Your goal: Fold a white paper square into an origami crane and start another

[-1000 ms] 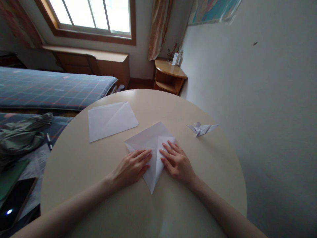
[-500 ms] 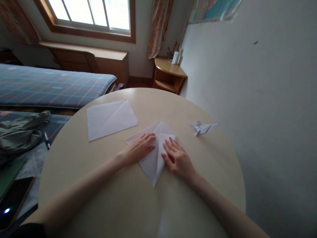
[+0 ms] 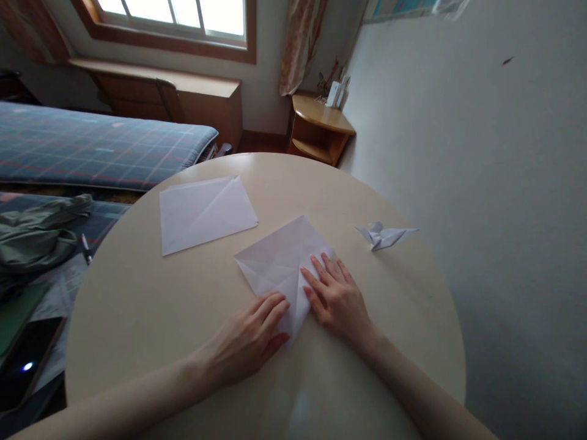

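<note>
A square sheet of white paper [image 3: 275,263] with crease lines lies on the round table [image 3: 183,318], turned so one corner points at me. My left hand [image 3: 250,333] rests on its near left edge, fingers together and stretched out, thumb apart beside the near corner. Most of that corner's left side is hidden under this hand. My right hand [image 3: 337,296] lies open with spread fingers over the sheet's right corner. To the right of the sheet stands a folded paper crane [image 3: 384,236].
White paper sheets [image 3: 206,214] lie stacked at the table's far left. Left of the table are a phone [image 3: 30,360], a pen [image 3: 86,249], a green cloth [image 3: 39,235] and a plaid mattress [image 3: 101,150]. A corner cabinet [image 3: 321,125] stands beyond the table, and a wall [image 3: 513,201] runs along the right.
My left hand has slid from the sheet's left part toward its near corner, uncovering the left corner. My right hand stays on the right side. The view has shifted slightly.
</note>
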Action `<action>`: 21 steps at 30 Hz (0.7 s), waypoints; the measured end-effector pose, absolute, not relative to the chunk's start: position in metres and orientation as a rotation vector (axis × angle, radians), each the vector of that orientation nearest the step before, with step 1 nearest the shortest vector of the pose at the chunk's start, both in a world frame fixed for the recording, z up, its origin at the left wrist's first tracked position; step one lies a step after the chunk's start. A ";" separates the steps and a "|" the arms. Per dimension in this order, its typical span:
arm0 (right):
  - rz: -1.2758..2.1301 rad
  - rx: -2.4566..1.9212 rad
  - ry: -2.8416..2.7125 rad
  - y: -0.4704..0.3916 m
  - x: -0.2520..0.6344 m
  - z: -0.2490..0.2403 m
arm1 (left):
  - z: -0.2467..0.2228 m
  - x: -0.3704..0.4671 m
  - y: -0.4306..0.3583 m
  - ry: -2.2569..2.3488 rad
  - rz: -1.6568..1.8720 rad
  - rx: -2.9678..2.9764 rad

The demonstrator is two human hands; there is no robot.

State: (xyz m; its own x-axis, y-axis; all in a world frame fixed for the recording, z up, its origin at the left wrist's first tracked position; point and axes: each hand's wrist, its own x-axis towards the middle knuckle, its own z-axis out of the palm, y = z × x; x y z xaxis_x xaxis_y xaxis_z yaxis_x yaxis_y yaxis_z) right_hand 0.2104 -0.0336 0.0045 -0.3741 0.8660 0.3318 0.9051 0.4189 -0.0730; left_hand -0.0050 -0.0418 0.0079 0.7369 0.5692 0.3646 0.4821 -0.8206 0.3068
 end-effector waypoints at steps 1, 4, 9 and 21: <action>-0.192 -1.544 -2.362 -0.035 0.210 0.005 | 0.007 -0.004 -0.044 0.862 0.647 2.766; -0.246 -1.588 -2.376 -0.040 0.208 0.008 | 0.003 -0.004 -0.042 0.899 0.596 2.851; -0.320 -1.623 -2.387 -0.049 0.204 0.012 | 0.001 -0.010 -0.024 0.934 0.607 2.920; -0.438 -1.269 -2.448 -0.054 0.210 0.014 | 0.004 -0.018 -0.014 0.828 0.718 3.007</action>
